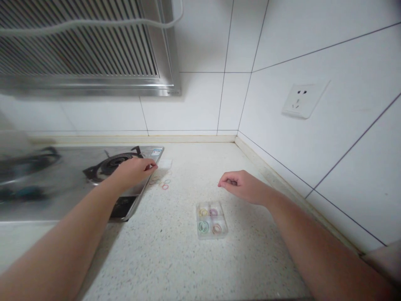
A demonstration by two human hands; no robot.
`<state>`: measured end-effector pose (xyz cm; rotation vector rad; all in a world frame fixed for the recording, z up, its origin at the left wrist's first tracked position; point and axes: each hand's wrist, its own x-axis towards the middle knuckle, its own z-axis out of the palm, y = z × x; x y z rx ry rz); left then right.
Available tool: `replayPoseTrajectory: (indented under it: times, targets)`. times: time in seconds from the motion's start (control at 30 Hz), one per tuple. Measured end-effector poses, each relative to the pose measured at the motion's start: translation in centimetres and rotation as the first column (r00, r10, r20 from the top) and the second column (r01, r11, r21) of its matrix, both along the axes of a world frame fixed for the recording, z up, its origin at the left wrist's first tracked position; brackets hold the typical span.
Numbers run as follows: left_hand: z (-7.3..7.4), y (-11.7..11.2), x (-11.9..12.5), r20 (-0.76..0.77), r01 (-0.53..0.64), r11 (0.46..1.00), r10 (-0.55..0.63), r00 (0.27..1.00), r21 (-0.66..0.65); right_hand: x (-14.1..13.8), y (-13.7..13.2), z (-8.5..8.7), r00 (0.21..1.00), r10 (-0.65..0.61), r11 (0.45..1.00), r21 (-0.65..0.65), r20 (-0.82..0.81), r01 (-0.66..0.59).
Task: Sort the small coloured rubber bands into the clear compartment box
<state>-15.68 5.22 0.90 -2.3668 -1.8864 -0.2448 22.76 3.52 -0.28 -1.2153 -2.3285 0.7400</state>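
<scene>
My left hand (136, 169) hovers at the right edge of the gas stove, fingers pinched together; whatever they may hold is too small to make out. Just beyond its fingertips lies a small clear plastic piece (165, 164). Below that hand, several loose thin coloured rings, like small hair ties (165, 187), are scattered on the counter. My right hand (244, 186) is closed in a pinch above the counter, its contents hidden. Nearer to me sits a clear divided box (211, 238), open at the top, with yellow, purple, green and orange-pink rings sorted in separate compartments.
The steel gas stove (72, 209) with its black burner (109, 166) takes up the left side. A range hood (163, 83) with a white cable (125, 23) hangs above. The tiled right wall carries a socket (302, 100). Speckled counter (175, 267) extends toward me.
</scene>
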Motion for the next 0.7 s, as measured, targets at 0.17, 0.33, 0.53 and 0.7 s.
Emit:
replayPoseTrajectory:
  times: [0.17,0.33,0.53,0.7]
  targets:
    - [-0.12,0.09,-0.31,-0.075,0.049,0.995,-0.056,0.996,-0.089,-0.19,-0.22,0.37,0.999,0.012,1.000,-0.001,0.032,-0.012]
    - [0.10,-0.31,-0.21,-0.043,0.111,0.974,-0.122,0.992,-0.197,-0.28,-0.48,0.62,0.999,0.019,1.000,-0.015,0.041,-0.018]
    - [-0.25,0.03,-0.51,-0.030,0.107,0.957,-0.120,0.992,-0.270,-0.09,-0.44,0.49,0.998,0.023,1.000,-0.017,0.058,-0.022]
    - [-0.12,-0.62,0.35,-0.094,0.033,0.968,-0.057,0.994,-0.247,-0.07,-0.36,0.25,0.996,0.024,1.000,-0.022,0.088,-0.022]
